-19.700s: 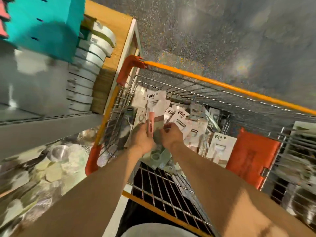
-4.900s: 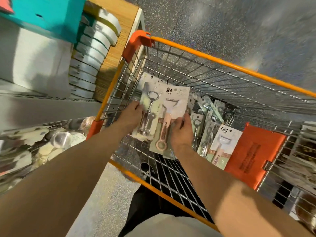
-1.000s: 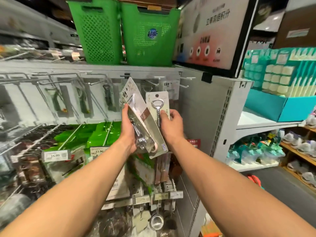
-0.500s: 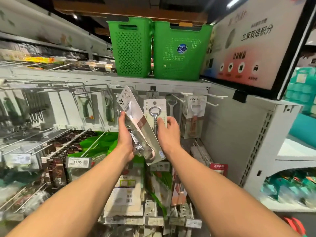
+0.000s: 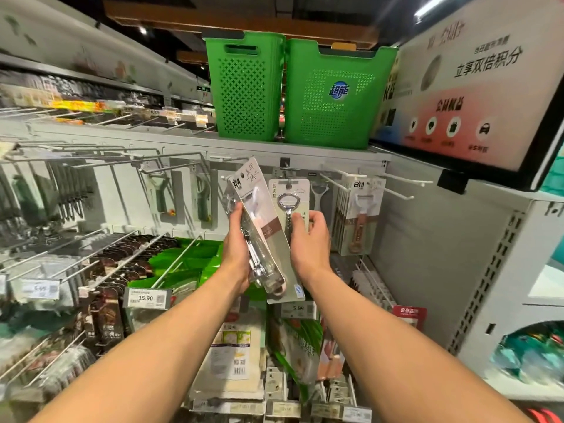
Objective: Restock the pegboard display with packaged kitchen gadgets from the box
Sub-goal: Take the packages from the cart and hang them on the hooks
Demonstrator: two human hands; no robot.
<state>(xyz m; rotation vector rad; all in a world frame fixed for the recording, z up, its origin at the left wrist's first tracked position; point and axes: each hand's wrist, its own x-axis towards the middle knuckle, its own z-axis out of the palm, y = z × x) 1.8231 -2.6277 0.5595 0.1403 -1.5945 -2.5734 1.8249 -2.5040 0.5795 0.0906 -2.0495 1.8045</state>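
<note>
Your right hand (image 5: 309, 242) pinches the upright opener card (image 5: 300, 193), top just under the hook (image 5: 286, 163); your left hand (image 5: 236, 245) grips spare packs (image 5: 259, 215).

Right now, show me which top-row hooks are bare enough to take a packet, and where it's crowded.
Free: two bare white hooks right of the BM peeler packets, bordered by the grey side panel. Crowded: the middle, where the right hand holds a corkscrew card beside the left hand's packet stack; the green packets below; the dark utensil row far left.
</note>
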